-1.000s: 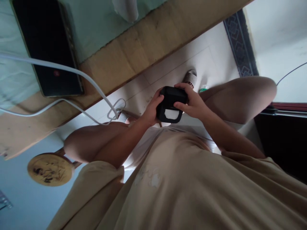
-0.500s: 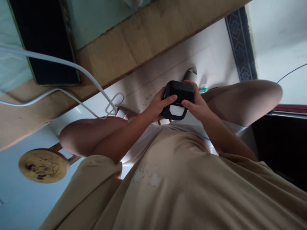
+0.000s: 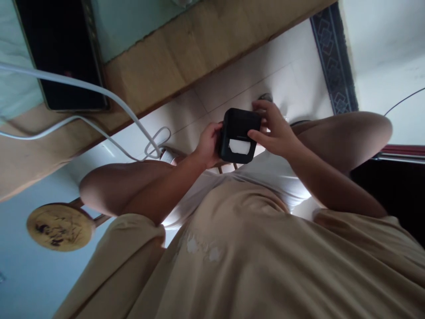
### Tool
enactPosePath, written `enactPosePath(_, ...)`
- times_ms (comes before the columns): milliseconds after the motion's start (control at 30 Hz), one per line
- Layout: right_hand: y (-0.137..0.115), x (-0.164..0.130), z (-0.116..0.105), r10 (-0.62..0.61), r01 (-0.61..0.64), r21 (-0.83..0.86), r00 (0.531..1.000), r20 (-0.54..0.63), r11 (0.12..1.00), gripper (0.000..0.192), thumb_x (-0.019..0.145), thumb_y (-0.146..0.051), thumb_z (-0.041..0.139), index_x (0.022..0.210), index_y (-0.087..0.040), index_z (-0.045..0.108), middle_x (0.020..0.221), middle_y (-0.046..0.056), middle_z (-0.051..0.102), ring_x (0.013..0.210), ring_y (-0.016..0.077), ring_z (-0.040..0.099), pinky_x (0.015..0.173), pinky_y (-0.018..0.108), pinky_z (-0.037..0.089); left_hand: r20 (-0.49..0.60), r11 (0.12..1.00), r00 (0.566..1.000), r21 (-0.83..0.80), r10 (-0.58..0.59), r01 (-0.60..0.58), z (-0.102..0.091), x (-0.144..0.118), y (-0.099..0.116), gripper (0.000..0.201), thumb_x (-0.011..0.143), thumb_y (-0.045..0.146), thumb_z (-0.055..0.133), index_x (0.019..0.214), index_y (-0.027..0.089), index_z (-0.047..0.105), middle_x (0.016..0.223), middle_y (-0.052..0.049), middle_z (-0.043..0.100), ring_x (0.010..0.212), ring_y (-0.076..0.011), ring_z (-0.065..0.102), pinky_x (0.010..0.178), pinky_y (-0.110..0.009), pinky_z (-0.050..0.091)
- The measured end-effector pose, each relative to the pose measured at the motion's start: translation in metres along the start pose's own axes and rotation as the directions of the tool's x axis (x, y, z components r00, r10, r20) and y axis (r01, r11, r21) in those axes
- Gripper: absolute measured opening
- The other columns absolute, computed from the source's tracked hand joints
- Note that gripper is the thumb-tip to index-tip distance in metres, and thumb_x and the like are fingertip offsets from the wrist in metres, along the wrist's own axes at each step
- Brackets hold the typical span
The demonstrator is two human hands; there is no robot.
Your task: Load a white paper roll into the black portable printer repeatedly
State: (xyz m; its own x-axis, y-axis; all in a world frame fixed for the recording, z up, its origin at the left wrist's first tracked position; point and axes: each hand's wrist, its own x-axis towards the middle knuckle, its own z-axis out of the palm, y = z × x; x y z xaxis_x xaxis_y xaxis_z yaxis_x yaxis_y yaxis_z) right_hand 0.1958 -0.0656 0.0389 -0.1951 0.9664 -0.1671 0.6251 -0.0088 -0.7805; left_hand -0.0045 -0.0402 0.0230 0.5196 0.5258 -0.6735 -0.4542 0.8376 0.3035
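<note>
A small black box-shaped device (image 3: 238,135) with a white panel on its near face is held in the air above the person's lap, between the knees and over the pale tiled floor (image 3: 292,79).

Surroundings: a wooden counter (image 3: 186,57) runs across the upper left, its edge well clear of the device. On it lies a flat black slab (image 3: 63,53), possibly a tablet — its kind cannot be told. White cables (image 3: 109,104) cross the counter and drop over its edge into a loop just left of the left hand. A round wooden stool top (image 3: 59,226) sits low at the left, beside the left knee. A patterned border strip (image 3: 334,62) runs along the floor at upper right. Something small on the floor behind the right hand is mostly hidden. Nothing stands between the hands and the device.

Grip: the left hand (image 3: 208,144) is clenched around the device's left side, bearing it. The right hand (image 3: 277,130) is laid on the top and right edge with fingers partly spread — touching rather than wrapped; whether it presses anything cannot be told.
</note>
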Motion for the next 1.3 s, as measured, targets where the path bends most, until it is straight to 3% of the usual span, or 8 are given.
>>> enactPosePath(133, -0.017, 0.019, -0.027, -0.175, 0.187, -0.145, 0.981, 0.088, 0.972, 0.062, 0.086, -0.054, 0.062, 0.138, -0.021, 0.051, 0.139, 0.015, 0.054, 0.128, 0.027, 0.056, 0.105, 0.045, 0.055, -0.063, 0.998, 0.997, -0.057, -0.033, 0.03, -0.001, 0.002, 0.006, 0.027, 0.096, 0.035, 0.047, 0.087, 0.017, 0.065, 0.071, -0.004, 0.069, 0.082, -0.0201, 0.071, 0.084, -0.035, 0.057)
enactPosePath(267, -0.025, 0.041, -0.03, -0.266, 0.316, -0.204, 0.934, 0.239, 0.926, 0.068, 0.084, -0.054, 0.062, 0.14, -0.018, 0.049, 0.135, 0.016, 0.056, 0.125, 0.0291, 0.057, 0.105, 0.049, 0.053, -0.065, 0.995, 0.997, -0.084, -0.05, 0.044, -0.002, 0.005, 0.01, 0.036, 0.098, 0.045, 0.047, 0.092, 0.017, 0.068, 0.075, -0.005, 0.072, 0.092, -0.0235, 0.072, 0.09, -0.039, 0.057)
enactPosePath(400, -0.017, 0.056, -0.018, -0.231, 0.292, -0.163, 0.921, 0.313, 0.943, 0.08, 0.08, -0.051, 0.065, 0.147, -0.013, 0.041, 0.141, 0.019, 0.05, 0.13, 0.0308, 0.052, 0.107, 0.049, 0.051, -0.093, 0.991, 0.993, -0.113, -0.076, 0.066, -0.002, 0.012, 0.01, 0.041, 0.1, 0.048, 0.043, 0.097, 0.017, 0.069, 0.079, -0.006, 0.074, 0.092, -0.023, 0.073, 0.092, -0.038, 0.058)
enactPosePath(600, -0.013, 0.065, -0.017, -0.18, 0.236, -0.134, 0.925, 0.335, 0.963, 0.078, 0.084, -0.05, 0.061, 0.148, -0.012, 0.04, 0.143, 0.02, 0.048, 0.129, 0.0297, 0.053, 0.108, 0.047, 0.05, -0.177, 0.992, 0.98, -0.101, -0.091, 0.074, -0.001, 0.022, 0.014, 0.041, 0.1, 0.05, 0.045, 0.103, 0.016, 0.068, 0.078, -0.005, 0.074, 0.083, -0.0199, 0.073, 0.083, -0.033, 0.058)
enactPosePath(833, -0.019, 0.064, -0.025, -0.118, 0.206, -0.291, 0.949, 0.291, 0.934, 0.082, 0.077, -0.049, 0.069, 0.148, -0.02, 0.041, 0.144, 0.017, 0.049, 0.131, 0.0344, 0.053, 0.105, 0.053, 0.052, -0.18, 0.995, 0.983, -0.097, -0.026, 0.008, 0.005, 0.034, 0.018, 0.032, 0.093, 0.048, 0.059, 0.097, 0.017, 0.069, 0.087, -0.006, 0.075, 0.083, -0.0203, 0.072, 0.078, -0.033, 0.059)
enactPosePath(1033, -0.028, 0.063, -0.045, -0.267, 0.307, -0.398, 0.951, 0.154, 0.864, 0.048, 0.088, -0.042, 0.058, 0.132, -0.022, 0.062, 0.127, 0.013, 0.06, 0.118, 0.0274, 0.059, 0.1, 0.044, 0.054, -0.168, 0.996, 0.984, -0.045, 0.066, -0.074, 0.007, 0.041, 0.014, 0.029, 0.089, 0.047, 0.062, 0.091, 0.019, 0.068, 0.079, -0.003, 0.071, 0.077, -0.0186, 0.069, 0.072, -0.031, 0.057)
enactPosePath(1200, -0.037, 0.061, -0.048, -0.17, 0.094, -0.588, 0.983, -0.075, 0.803, 0.039, 0.098, -0.047, 0.041, 0.105, -0.029, 0.076, 0.103, 0.011, 0.066, 0.099, 0.0272, 0.059, 0.093, 0.051, 0.049, -0.111, 0.989, 0.983, -0.008, 0.143, -0.145, 0.007, 0.039, 0.01, 0.023, 0.08, 0.033, 0.073, 0.097, 0.02, 0.065, 0.083, 0.001, 0.07, 0.075, -0.0123, 0.065, 0.069, -0.024, 0.052)
enactPosePath(1300, -0.038, 0.057, -0.04, -0.066, 0.04, -0.591, 0.998, -0.023, 0.806, 0.043, 0.101, -0.047, 0.035, 0.102, -0.031, 0.075, 0.1, 0.01, 0.068, 0.096, 0.0271, 0.06, 0.093, 0.052, 0.048, -0.074, 0.99, 0.988, -0.017, 0.138, -0.14, 0.007, 0.038, 0.006, 0.025, 0.081, 0.037, 0.073, 0.097, 0.02, 0.063, 0.082, 0.002, 0.067, 0.073, -0.0117, 0.062, 0.066, -0.024, 0.05)
